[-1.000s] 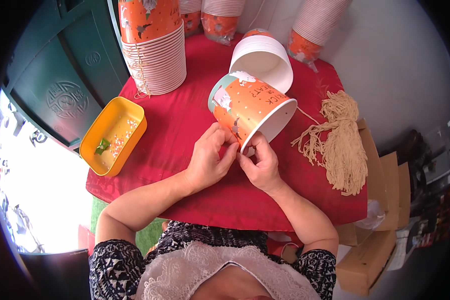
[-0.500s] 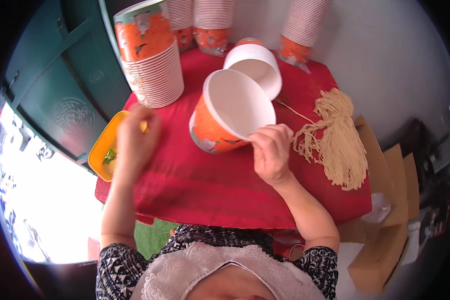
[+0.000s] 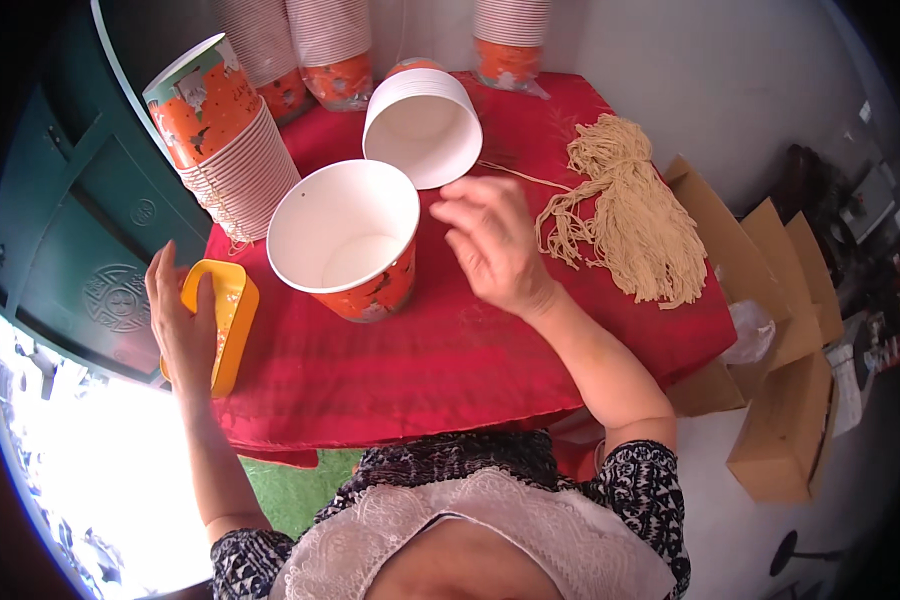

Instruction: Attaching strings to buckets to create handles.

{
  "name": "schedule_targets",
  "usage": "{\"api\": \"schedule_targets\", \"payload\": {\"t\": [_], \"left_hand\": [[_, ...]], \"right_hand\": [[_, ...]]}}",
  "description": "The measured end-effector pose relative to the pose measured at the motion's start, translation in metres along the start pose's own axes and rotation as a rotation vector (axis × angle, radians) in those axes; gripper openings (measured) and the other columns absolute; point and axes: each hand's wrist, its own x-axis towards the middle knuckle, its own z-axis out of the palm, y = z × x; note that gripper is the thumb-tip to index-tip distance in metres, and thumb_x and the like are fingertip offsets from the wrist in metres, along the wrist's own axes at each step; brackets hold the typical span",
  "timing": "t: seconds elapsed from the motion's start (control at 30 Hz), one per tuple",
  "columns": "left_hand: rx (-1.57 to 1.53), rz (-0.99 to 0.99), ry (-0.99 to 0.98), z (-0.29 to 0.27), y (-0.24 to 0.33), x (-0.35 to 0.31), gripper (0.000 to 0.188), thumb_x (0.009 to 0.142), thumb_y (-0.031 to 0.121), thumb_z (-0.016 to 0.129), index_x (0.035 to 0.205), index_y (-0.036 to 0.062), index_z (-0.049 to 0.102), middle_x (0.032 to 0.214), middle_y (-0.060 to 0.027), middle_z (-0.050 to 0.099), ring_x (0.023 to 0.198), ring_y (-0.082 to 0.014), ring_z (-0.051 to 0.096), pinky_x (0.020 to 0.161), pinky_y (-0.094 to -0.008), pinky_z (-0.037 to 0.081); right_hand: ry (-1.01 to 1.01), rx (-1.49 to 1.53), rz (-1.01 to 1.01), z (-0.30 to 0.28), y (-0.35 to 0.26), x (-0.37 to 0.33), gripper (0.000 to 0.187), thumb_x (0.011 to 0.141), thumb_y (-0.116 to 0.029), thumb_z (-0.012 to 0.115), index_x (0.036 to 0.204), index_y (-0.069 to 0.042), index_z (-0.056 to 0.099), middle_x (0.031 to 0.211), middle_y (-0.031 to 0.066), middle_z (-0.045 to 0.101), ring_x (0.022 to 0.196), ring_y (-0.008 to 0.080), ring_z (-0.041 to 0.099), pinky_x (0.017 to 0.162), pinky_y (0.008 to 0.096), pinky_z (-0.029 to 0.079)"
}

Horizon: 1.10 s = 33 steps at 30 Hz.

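Observation:
My left hand [image 3: 182, 325] is at a yellow tray [image 3: 232, 330] on the left edge of the table, thumb and fingers apart. It covers part of the tray, where small orange bits show; whether the fingers touch the rim is unclear. A white-lined paper bucket [image 3: 382, 292] with an orange printed outside stands upright, its mouth facing up. To its right my right hand [image 3: 495, 240] hovers with loosely bent fingers, apart from the bucket and holding nothing. Behind lies a set of nested paper buckets [image 3: 422, 130] on its side, mouth toward me.
A tall stack of buckets [image 3: 235, 165] leans at the left. Wrapped stacks [image 3: 335, 60] line the back by the wall. A bundle of beige string [image 3: 635, 215] lies right on the red tablecloth [image 3: 470, 370]. Cardboard boxes [image 3: 785, 425] stand beyond the right edge.
My right hand has let go of the bucket rim. The bucket has gone from tilted to upright. My left hand has stayed by the yellow tray, and the whole view has shifted.

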Motion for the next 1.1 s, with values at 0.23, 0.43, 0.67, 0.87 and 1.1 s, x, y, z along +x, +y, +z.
{"api": "schedule_targets", "payload": {"t": [0.23,0.43,0.67,0.87,1.1], "left_hand": [[-0.36,0.473,0.001,0.023,0.105,0.0,0.031,0.076,-0.007,0.065,0.107,-0.0018,0.063,0.119,-0.0215,0.058,0.109,-0.0373,0.06,0.09,-0.0419,0.051],[-0.464,0.746,0.078,0.055,0.126,-0.014,0.035,0.066,-0.008,0.066,0.1,0.0003,0.062,0.116,-0.022,0.058,0.106,-0.0374,0.059,0.094,-0.0554,0.046],[-0.437,0.689,0.143,0.072,0.102,-0.035,0.042,0.06,-0.006,0.065,0.102,0.0036,0.062,0.12,-0.0207,0.056,0.109,-0.0371,0.057,0.105,-0.0574,0.035],[-0.397,0.636,0.152,0.077,0.096,-0.037,0.044,0.061,-0.003,0.065,0.104,0.0047,0.061,0.123,-0.0197,0.053,0.114,-0.0363,0.054,0.109,-0.0575,0.029],[-0.424,0.624,0.119,0.077,0.095,-0.037,0.044,0.061,-0.004,0.065,0.104,0.005,0.061,0.122,-0.0191,0.054,0.113,-0.0351,0.054,0.109,-0.0576,0.03]], "right_hand": [[0.041,-0.089,0.401,-0.065,0.043,-0.017,0.01,0.085,0.004,0.062,0.095,0.001,0.062,0.097,0.0124,0.062,0.088,0.0286,0.061,0.078,0.037,0.05],[-0.202,-0.329,0.743,-0.133,0.074,-0.061,0.01,0.09,-0.008,0.063,0.09,0.002,0.063,0.087,0.0076,0.059,0.077,0.0163,0.058,0.068,0.0303,0.047],[-0.314,-0.409,0.716,-0.148,0.076,-0.094,0.01,0.084,-0.01,0.068,0.084,-0.001,0.067,0.085,0.0138,0.062,0.084,0.0322,0.058,0.076,0.0411,0.046],[-0.403,-0.444,0.767,-0.135,0.078,-0.1,0.005,0.083,-0.006,0.067,0.087,-0.002,0.068,0.089,0.0132,0.064,0.089,0.0318,0.061,0.08,0.0406,0.048],[-0.428,-0.456,0.762,-0.131,0.092,-0.106,0.007,0.081,-0.004,0.068,0.088,-0.002,0.069,0.091,0.0138,0.065,0.092,0.032,0.061,0.082,0.0407,0.049]]}}
